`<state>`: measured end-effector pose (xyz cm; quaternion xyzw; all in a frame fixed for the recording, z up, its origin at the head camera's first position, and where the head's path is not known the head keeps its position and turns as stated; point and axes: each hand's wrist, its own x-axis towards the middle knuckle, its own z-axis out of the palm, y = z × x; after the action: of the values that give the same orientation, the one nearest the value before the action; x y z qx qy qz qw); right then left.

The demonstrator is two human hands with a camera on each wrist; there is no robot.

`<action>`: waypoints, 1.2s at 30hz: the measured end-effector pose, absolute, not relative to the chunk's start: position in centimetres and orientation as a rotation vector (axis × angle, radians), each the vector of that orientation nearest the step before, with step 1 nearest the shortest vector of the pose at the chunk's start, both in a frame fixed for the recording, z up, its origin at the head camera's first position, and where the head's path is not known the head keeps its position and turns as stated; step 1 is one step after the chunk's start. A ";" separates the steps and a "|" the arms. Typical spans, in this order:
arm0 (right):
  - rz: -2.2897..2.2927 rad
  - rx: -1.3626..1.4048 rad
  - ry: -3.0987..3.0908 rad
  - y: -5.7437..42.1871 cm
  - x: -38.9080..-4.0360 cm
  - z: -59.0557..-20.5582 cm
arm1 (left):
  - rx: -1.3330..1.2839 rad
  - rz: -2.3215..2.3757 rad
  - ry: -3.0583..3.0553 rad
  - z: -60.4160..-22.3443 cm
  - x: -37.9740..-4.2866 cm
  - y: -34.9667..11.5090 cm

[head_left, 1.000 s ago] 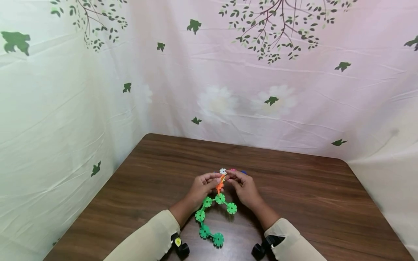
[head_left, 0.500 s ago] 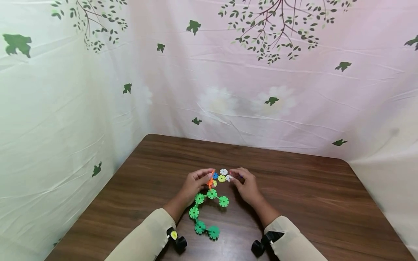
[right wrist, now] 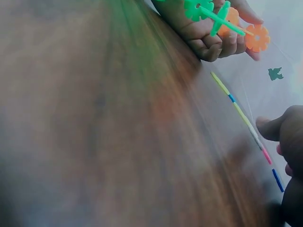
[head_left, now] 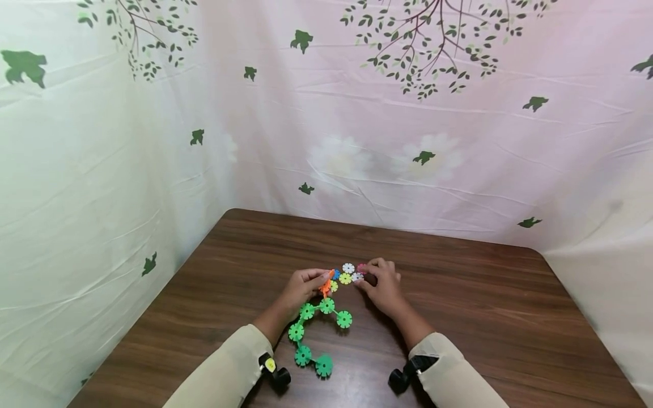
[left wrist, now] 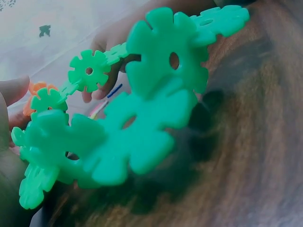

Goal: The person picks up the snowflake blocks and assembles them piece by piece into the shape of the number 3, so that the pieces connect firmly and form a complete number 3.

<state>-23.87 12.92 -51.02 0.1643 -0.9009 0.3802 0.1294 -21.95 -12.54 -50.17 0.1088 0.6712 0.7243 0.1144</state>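
Observation:
My left hand (head_left: 298, 292) pinches the orange flower-shaped discs (head_left: 325, 288) at the upper end of a linked chain. From them hangs a curve of green discs (head_left: 327, 306), which loom large as pale green discs (left wrist: 151, 52) in the left wrist view. My right hand (head_left: 384, 286) has its thumb and fingertips right at a white disc (head_left: 357, 277) and a pink disc (head_left: 362, 267). In the right wrist view, its thumb (right wrist: 272, 128) stands apart from the fingers, just over the row of loose discs.
Loose discs lie flat beyond my hands: another white disc (head_left: 348, 268), a yellow disc (head_left: 345, 278) and a blue disc (head_left: 335, 274). A dark blue disc (right wrist: 278, 180) shows near my right hand. Patterned cloth (head_left: 336, 113) hangs behind the brown table (head_left: 459, 294).
My hands have parted from their meeting at the orange discs. The left carried the chain leftward; the right let go and lowered its fingers to the loose discs.

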 end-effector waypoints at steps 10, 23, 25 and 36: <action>0.990 0.425 -2.784 12.6 -23.9 -50.6 | 0.341 2.089 1.987 -50.0 -21.8 -12.7; 0.945 0.390 -2.836 12.7 -23.7 -50.2 | 0.384 2.084 1.972 -50.1 -21.9 -12.6; 0.949 0.388 -2.825 12.7 -23.6 -50.2 | 0.391 2.083 1.978 -50.0 -21.9 -12.6; 1.024 0.449 -2.689 12.7 -23.3 -50.7 | 0.390 2.058 1.984 -50.0 -21.7 -12.6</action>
<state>-23.26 12.69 -50.74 0.1531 -0.9172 0.3494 0.1146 -21.67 -12.63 -50.03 0.1341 0.6821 0.7074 0.1279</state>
